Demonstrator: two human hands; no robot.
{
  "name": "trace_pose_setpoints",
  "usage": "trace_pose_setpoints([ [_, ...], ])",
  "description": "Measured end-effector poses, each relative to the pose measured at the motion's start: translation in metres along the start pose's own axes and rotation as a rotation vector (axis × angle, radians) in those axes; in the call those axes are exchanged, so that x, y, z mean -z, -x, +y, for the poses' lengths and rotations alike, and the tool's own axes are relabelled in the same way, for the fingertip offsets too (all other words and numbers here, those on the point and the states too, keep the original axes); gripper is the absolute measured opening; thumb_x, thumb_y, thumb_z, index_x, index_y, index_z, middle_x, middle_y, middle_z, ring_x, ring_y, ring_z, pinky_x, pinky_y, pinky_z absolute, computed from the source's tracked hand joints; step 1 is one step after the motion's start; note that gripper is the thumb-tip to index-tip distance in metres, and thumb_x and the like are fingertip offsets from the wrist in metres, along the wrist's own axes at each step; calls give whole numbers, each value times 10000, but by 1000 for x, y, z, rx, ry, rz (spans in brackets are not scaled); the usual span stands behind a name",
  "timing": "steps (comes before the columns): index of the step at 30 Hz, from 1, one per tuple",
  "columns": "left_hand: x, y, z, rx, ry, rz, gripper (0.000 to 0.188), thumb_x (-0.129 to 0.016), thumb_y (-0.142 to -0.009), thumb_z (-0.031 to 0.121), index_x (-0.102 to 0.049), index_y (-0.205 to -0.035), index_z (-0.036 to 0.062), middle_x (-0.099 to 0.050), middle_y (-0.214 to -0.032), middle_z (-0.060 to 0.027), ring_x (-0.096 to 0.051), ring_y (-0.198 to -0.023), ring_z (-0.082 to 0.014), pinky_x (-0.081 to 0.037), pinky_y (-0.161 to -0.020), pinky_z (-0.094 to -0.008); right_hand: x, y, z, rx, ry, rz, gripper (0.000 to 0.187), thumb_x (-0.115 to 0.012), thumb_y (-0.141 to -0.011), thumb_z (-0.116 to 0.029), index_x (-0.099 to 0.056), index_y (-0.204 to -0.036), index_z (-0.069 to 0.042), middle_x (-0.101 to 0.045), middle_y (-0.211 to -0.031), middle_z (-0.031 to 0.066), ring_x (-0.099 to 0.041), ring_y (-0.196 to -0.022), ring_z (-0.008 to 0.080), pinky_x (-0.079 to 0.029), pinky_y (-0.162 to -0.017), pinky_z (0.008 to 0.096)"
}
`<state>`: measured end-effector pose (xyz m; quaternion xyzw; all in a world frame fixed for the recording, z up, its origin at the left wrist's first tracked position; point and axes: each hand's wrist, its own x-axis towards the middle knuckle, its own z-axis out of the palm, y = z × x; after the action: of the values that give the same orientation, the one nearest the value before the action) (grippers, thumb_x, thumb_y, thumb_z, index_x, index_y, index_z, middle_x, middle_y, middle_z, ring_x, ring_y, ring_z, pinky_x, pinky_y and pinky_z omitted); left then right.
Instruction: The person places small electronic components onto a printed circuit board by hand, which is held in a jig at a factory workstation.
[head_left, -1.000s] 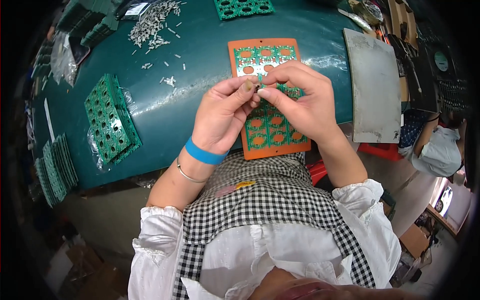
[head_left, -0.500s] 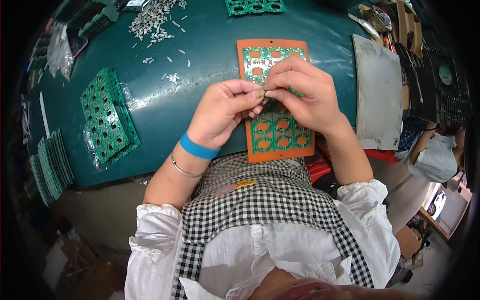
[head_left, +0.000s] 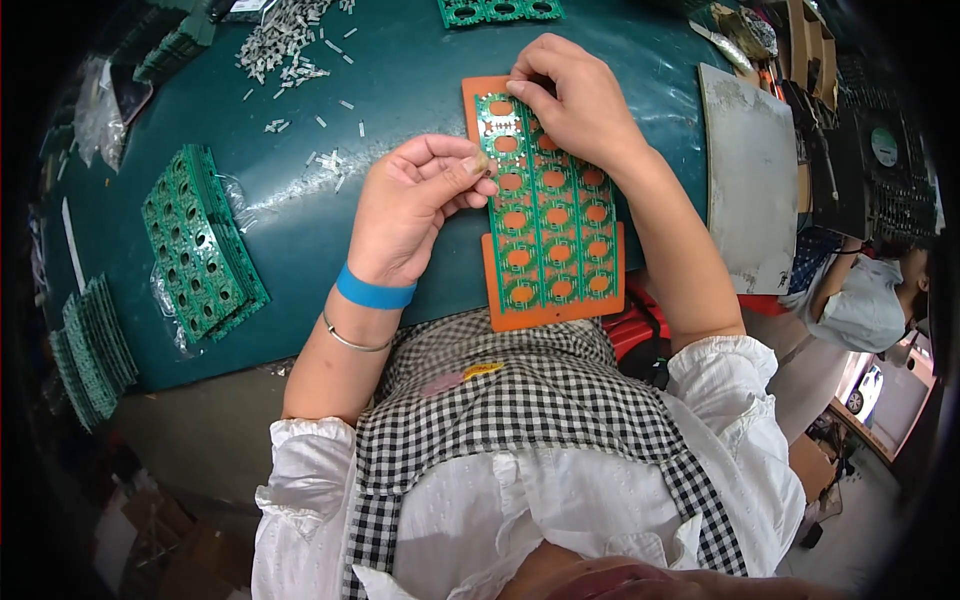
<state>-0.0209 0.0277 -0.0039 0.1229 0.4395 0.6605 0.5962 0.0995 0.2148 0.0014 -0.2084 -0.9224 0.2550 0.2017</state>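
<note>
Pinching something tiny, the left hand (head_left: pixel 415 205) hovers just off the left edge of the green circuit panel (head_left: pixel 545 205), thumb and forefinger closed on a small pale part (head_left: pixel 481 163) too little to make out clearly. Over at the top of the panel, the right hand (head_left: pixel 575 100) presses down with curled fingertips, pinning the board to its orange carrier tray (head_left: pixel 500 310); it grips nothing, it just bears on the surface. The panel lies flat in that tray on the teal table (head_left: pixel 400 70), right in front of the person's chest, its near end reaching the table's edge.

That panel looks thin, stiff and light, probably brittle along its scored rows, so the edges or the tray would be the safer places to take it. The little part looks slick and easy to drop; a fingertip pinch seems about the only hold it allows.

Around the work: a scatter of small pale parts (head_left: pixel 285 40) up at the far left, a stack of green boards (head_left: pixel 200 245) to the left, more stacks (head_left: pixel 90 350) at the table's rim, another green strip (head_left: pixel 500 10) at the top. A grey metal plate (head_left: pixel 755 190) lies to the right. Nothing stands between the left hand and the panel.
</note>
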Motion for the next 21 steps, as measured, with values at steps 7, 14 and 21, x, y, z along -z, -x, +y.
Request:
trace_pose_setpoints([
  [7, 2, -1, 0, 65, -67, -9, 208, -678, -931, 66, -629, -1100, -44, -717, -951, -125, -694, -811, -149, -563, -718, -237, -3, 0, -1, 77, 14, 51, 91, -695, -847, -93, -640, -864, -23, -613, -880, 80, -625, -814, 274, -504, -705, 370],
  [14, 3, -2, -4, 24, 22, 4, 112, -640, -958, 72, -632, -1023, -19, -701, -994, -131, -667, -827, -153, -562, -753, -259, -8, -3, -10, 205, 95, 138, 127, -726, -799, -73, -609, -807, -25, -612, -884, 68, -619, -827, 284, -517, -710, 381],
  [21, 6, -5, -9, -10, 146, 8, 107, -643, -953, 65, -632, -1021, -18, -687, -971, -119, -635, -817, -155, -532, -760, -275, 5, 8, -8, 66, -198, 17, 144, -777, -790, -86, -702, -902, -35, -647, -921, 40, -660, -798, 198, -525, -652, 334],
])
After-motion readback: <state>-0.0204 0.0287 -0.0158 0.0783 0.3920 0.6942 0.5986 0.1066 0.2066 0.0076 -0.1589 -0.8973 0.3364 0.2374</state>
